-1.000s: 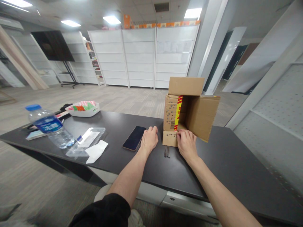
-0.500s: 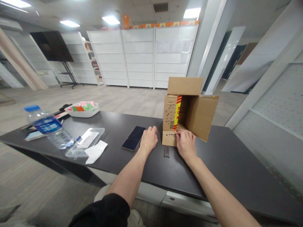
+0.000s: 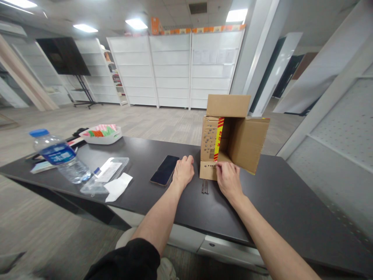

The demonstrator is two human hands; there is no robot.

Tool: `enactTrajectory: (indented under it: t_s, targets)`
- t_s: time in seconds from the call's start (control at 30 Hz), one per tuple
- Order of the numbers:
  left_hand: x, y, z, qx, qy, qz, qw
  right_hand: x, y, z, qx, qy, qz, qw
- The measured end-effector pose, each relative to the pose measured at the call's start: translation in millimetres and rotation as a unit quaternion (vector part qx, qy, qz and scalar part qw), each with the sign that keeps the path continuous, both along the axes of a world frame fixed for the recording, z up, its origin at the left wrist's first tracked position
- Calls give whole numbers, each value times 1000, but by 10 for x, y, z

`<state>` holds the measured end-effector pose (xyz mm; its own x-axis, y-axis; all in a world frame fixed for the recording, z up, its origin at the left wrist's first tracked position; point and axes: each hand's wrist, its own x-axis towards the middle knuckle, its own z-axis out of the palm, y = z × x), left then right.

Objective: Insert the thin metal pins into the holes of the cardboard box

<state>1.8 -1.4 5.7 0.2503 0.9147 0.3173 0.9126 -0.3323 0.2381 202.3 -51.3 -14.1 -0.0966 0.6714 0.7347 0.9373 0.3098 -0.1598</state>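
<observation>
The right hand (image 3: 229, 179) has its fingertips bunched together at the lower flap (image 3: 207, 171) of the box (image 3: 233, 140); anything pinched is hidden. The left hand (image 3: 183, 170) curls on the table (image 3: 140, 155), its grip unclear. The box stands open there, flaps dotted.

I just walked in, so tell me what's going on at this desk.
The person's right hand is at the lower flap of an open cardboard box, by a row of holes; whether it holds anything is unclear. The left hand rests beside a phone. Nails or screws lie on the desk before the box.
</observation>
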Motion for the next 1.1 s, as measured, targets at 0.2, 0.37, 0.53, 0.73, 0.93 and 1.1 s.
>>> enactTrajectory:
  t_s: [0.2,0.37,0.53,0.73,0.93,1.1]
  targets:
    - [-3,6,-13,-1,-3,-2,1000,2,-28,7,-2,-3,12,1000]
    - [3,-3,-3,1,-1,-1,1000,12,-6,-19,-6,4,-2,1000]
    - [9,-6,1,1,5,1,1000,10,2,-18,-6,3,-3,1000]
    - [9,-6,2,-5,0,2,1000,8,1,-9,-18,9,-5,1000]
    - [10,-20,36,-14,3,6,1000,5,-10,14,-5,22,4,1000]
    - [4,-24,42,-16,4,5,1000,-13,-51,67,22,26,21,999]
